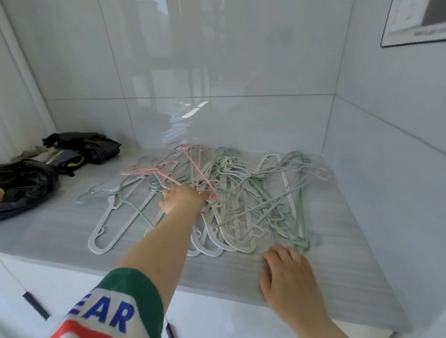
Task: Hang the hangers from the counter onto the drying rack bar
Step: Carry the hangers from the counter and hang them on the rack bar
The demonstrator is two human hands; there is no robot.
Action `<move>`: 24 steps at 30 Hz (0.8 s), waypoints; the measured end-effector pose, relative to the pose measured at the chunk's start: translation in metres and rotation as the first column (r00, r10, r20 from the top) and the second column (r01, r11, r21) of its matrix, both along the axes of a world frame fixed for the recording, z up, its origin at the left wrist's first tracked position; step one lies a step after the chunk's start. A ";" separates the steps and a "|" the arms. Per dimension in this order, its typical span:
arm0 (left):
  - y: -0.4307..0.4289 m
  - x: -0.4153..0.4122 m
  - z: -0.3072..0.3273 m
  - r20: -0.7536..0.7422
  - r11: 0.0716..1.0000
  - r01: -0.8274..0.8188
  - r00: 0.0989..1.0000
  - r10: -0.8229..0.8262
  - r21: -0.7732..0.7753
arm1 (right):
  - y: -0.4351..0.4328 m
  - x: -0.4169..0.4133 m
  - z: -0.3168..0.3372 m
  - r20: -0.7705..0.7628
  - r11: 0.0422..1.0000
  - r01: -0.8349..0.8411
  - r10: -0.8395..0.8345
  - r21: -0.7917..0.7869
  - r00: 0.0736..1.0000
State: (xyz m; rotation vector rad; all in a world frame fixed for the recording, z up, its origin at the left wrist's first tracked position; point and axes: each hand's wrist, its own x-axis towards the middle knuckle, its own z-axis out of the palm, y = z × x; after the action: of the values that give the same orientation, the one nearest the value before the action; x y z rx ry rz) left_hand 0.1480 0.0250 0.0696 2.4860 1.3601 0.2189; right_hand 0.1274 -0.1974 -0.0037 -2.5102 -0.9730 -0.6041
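A tangled pile of hangers [244,193] lies on the grey counter [63,230]: white plastic ones, thin green and grey wire ones, and pink wire hangers [190,160] on top toward the back. My left hand [182,197] reaches into the pile and grips the lower end of a pink hanger, which tilts up off the heap. My right hand [288,274] rests flat on the counter near its front edge, just in front of the pile, fingers relaxed and holding nothing. The drying rack bar is out of view.
Black plastic bags and dark clothes [34,177] lie at the counter's left end. Glossy tiled walls [210,65] close the back and right side. White cabinet fronts with dark handles [37,305] run below the counter edge.
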 end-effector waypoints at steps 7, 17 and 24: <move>0.001 0.003 -0.014 0.063 0.996 -0.017 0.998 0.022 -0.088 | -0.001 0.001 -0.001 0.003 1.000 0.011 -0.011 0.008 1.000; 0.016 -0.014 0.005 0.591 0.957 -0.032 0.780 0.204 -0.287 | -0.003 -0.001 0.001 -0.012 1.000 -0.023 0.023 -0.003 1.000; 0.018 -0.040 0.020 0.774 0.983 0.008 0.617 0.141 -0.185 | -0.003 -0.001 0.000 -0.010 0.999 -0.049 0.049 0.001 0.999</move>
State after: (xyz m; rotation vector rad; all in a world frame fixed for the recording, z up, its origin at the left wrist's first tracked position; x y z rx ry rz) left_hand 0.1081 0.0431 0.0900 1.7888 0.9992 1.0330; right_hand 0.1265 -0.2004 -0.0036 -2.4785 -1.0273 -0.5769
